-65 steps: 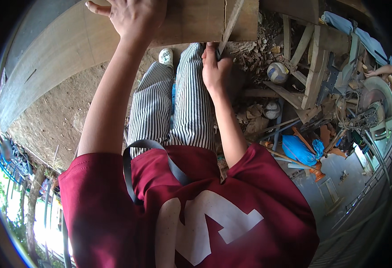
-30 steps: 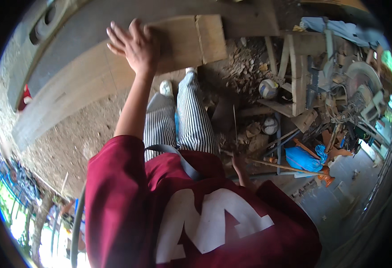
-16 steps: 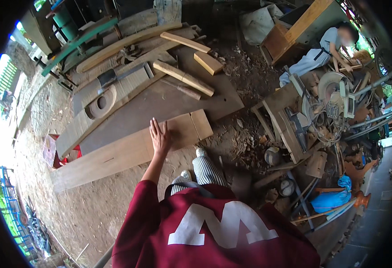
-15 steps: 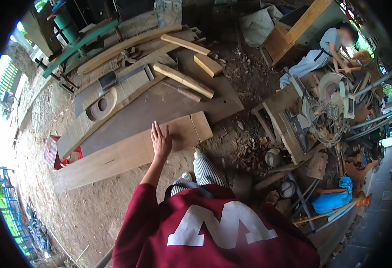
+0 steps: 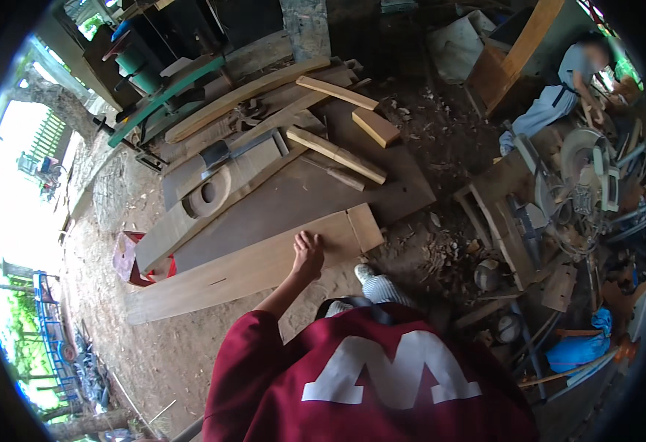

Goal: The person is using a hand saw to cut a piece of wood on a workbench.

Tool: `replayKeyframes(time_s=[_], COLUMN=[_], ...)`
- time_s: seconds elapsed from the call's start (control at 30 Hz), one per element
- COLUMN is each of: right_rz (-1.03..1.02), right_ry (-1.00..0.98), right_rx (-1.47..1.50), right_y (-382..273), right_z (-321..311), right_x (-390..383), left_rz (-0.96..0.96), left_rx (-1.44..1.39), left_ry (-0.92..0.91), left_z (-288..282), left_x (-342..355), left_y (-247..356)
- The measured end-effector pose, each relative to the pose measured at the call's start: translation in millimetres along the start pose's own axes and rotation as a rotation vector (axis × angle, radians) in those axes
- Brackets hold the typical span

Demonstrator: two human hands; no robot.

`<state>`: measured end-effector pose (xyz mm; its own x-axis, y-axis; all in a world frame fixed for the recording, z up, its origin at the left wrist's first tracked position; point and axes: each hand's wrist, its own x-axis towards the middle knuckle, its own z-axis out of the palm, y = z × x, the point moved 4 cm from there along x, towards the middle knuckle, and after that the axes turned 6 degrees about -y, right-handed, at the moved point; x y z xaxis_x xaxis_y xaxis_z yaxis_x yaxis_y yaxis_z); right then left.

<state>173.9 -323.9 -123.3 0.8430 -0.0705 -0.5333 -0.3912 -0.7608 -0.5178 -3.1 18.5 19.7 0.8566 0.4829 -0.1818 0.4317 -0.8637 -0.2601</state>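
The left hand (image 5: 308, 255), fingers loosely bent and unclasped, rests on the plank (image 5: 253, 269) left of frame center, presumably to steady it toward its line-marked end beside the dark sheet (image 5: 264, 217); the right hand is out of view, finger state indeterminable.

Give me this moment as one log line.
left hand: on long wooden plank; right hand: not visible; plank: dark crosswise line near right end; co-worker: upper right

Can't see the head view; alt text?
The left hand, fingers bent, rests on a long wooden plank; beyond it, a dark board bears wood pieces. The right hand is out of view. A co-worker is upper right.
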Motion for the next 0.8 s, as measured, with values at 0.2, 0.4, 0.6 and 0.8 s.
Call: replayKeyframes(time_s=[0.2,0.4,0.6,0.8], right_rz=[-0.048,-0.114,-0.24,-0.423], right_ry=[0.162,0.335,0.522,0.425], right_rx=[-0.043,-0.079,-0.106,0.004], right_y=[10.1,5.6,-24.9,-95.0], right_z=[-11.0,-29.9,-68.7,-92.9], right_x=[-5.0,-20.8,-9.1,-5.8], left_rz=[0.216,0.311,-0.098,-0.305], left_rx=[-0.392,-0.549,-0.588,-0.493], left_ry=[-0.732,-0.789,-0.448,-0.431], left_z=[-41.4,-64.4,-74.1,-86.9], left_x=[45.4,82.0,87.9,83.1], left_y=[-47.6,-89.9,-109.6,-109.4])
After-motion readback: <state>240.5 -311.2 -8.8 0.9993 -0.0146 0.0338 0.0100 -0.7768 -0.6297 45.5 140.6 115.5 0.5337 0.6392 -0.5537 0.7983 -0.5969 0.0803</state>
